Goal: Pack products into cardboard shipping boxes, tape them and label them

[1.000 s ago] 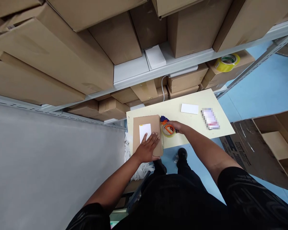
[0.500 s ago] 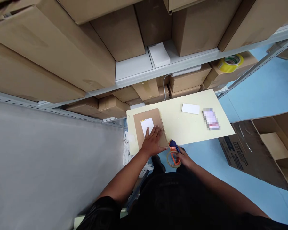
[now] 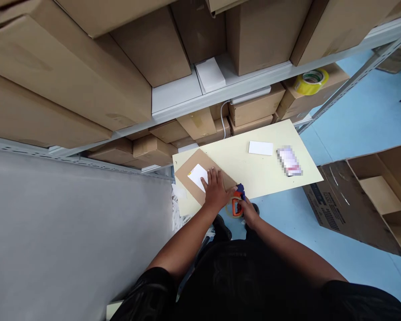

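Observation:
A flat brown cardboard box (image 3: 191, 182) with a white label (image 3: 198, 176) lies turned at an angle on the left part of the pale table (image 3: 267, 178). My left hand (image 3: 216, 191) rests on it with the fingers spread, partly covering the label. In my right hand (image 3: 250, 213) is an orange and blue tape dispenser (image 3: 235, 206), gripped by its handle. Its blue head meets the corner of the box nearest me, and the clear tape roll hangs below the table edge.
A white box (image 3: 260, 148) and a phone (image 3: 289, 160) lie on the table's right side. Behind stands a shelf (image 3: 177, 109) full of cardboard boxes, with a yellow tape roll (image 3: 311, 82). A large open carton (image 3: 341, 200) sits on the floor at right; a grey wall (image 3: 70, 223) borders the left.
The cardboard box has turned, so one corner now points toward my right hand. My left hand has turned with it, and the tape dispenser has moved up against that corner.

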{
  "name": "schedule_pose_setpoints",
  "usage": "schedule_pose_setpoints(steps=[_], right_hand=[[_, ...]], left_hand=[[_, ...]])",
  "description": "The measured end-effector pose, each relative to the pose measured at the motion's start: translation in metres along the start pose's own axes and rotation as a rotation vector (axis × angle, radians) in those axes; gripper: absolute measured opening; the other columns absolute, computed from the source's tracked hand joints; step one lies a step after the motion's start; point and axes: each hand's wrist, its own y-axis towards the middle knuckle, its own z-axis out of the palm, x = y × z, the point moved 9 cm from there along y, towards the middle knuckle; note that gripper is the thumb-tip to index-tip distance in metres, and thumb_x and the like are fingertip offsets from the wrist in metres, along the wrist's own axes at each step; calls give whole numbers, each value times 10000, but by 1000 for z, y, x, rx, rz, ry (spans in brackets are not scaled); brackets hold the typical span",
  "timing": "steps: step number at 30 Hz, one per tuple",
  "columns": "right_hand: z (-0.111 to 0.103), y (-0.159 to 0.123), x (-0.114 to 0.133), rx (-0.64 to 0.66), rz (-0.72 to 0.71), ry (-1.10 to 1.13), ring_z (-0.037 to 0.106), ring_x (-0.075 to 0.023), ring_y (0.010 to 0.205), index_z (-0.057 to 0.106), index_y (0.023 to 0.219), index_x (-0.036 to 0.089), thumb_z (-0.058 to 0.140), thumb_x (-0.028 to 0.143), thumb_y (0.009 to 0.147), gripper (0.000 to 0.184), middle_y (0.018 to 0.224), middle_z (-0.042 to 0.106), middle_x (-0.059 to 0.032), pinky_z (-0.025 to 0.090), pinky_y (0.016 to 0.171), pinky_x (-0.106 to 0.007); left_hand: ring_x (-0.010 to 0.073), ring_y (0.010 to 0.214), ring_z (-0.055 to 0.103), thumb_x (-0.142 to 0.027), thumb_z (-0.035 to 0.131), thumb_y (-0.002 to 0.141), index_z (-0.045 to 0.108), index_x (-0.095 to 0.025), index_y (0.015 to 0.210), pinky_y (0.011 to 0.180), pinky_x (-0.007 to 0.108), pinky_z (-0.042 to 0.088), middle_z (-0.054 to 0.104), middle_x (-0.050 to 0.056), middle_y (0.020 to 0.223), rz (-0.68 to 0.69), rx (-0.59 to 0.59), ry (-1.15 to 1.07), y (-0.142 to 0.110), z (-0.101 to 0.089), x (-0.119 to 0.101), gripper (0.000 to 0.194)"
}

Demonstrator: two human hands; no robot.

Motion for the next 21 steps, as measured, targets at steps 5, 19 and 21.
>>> schedule_pose_setpoints(steps=[5, 19, 21], right_hand=[[-27, 47, 61, 14, 84, -71, 483, -143, 546, 585, 975, 246, 636, 498, 776, 325, 641, 547, 45, 380, 525, -257], [-44, 51, 87, 114, 77, -242, 438, -135, 545, 620, 953, 227, 673, 390, 726, 284, 592, 498, 53, 336, 523, -257], [-38, 19, 51, 135, 66, -226, 478, -148, 576, 619, 1005, 234, 646, 404, 713, 338, 621, 518, 50, 386, 556, -267]], left_hand=[[418, 1600, 149, -780, 611, 848, 345, -144, 1616, 1255, 703, 44, 228, 217, 1714, 377, 201, -12, -18, -6, -4, 1032], [355, 1621, 92, -677, 456, 984, 271, -209, 1658, 1253, 703, -41, 244, 155, 1721, 324, 13, 177, 0, -3, 9, 842], [354, 1621, 86, -669, 436, 993, 257, -190, 1660, 1246, 718, -34, 212, 159, 1728, 245, -2, 159, 9, -2, 5, 840]])
